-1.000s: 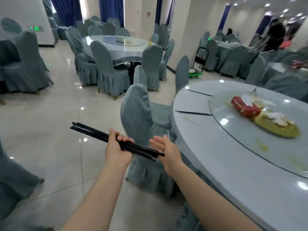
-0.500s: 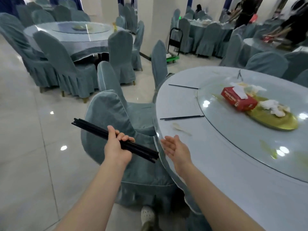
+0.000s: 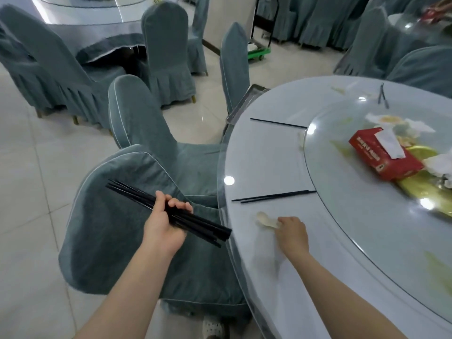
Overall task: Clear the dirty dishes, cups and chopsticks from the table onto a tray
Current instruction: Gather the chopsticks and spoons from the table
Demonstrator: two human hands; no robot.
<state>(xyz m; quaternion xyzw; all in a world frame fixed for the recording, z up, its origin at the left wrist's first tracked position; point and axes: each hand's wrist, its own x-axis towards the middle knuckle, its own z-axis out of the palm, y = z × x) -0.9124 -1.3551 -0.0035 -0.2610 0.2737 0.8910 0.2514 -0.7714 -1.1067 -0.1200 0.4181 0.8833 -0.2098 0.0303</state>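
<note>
I'm clamping a chopstick bundle in left hand, right hand reaching the spoon — grip unclear — chopstick pairs remaining farther.

Head cam (wide-angle) looks fwd/down, close over table edge.

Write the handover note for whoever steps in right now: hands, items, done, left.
Left hand grips a bundle of black chopsticks beside the table.
Right hand touches a white spoon on the table; grip unclear.
Done: bundle collected.
Left: the spoon, chopstick pair just beyond it, single chopstick, another pair farther off. A metal tray edge shows behind the table.
</note>
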